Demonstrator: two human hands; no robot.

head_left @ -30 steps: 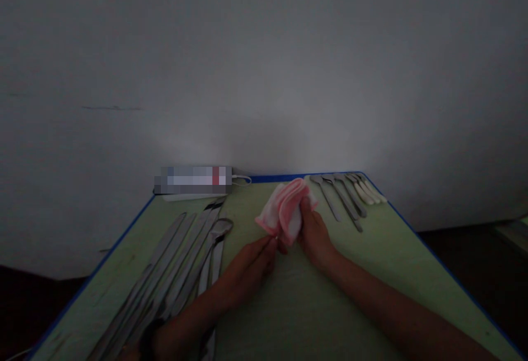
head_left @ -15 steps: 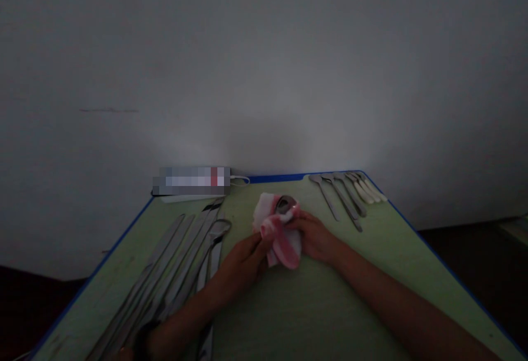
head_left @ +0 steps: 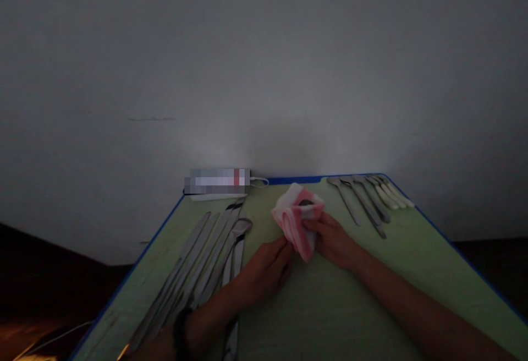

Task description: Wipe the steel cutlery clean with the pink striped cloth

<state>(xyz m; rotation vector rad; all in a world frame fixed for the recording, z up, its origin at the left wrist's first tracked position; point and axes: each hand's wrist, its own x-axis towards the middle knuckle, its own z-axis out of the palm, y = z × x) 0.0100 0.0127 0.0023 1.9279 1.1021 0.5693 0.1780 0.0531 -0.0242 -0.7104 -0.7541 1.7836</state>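
Note:
A pink-and-white cloth (head_left: 297,223) is bunched over the middle of the table. A dark, rounded metal piece (head_left: 306,203), which looks like a spoon's bowl, shows in its folds. My right hand (head_left: 332,237) grips the cloth from the right, thumb on top. Closed at the cloth's lower left is my left hand (head_left: 268,270), seemingly on the spoon's handle, which its fingers hide. To the left, several long metal knives (head_left: 193,259) lie side by side, and a large spoon (head_left: 241,227) is beside them, partly behind my left forearm.
Several metal spoons (head_left: 344,198) and white-handled cutlery (head_left: 390,193) lie at the table's back right. A blurred-out device (head_left: 218,181) with a white cable (head_left: 260,181) stands at the back left. The green table (head_left: 355,306) has a blue edge and meets a wall (head_left: 264,64).
The view has shifted, so everything sits farther right. The cloth has been folded further over the metal piece, and less of it shows. Both hands keep their hold.

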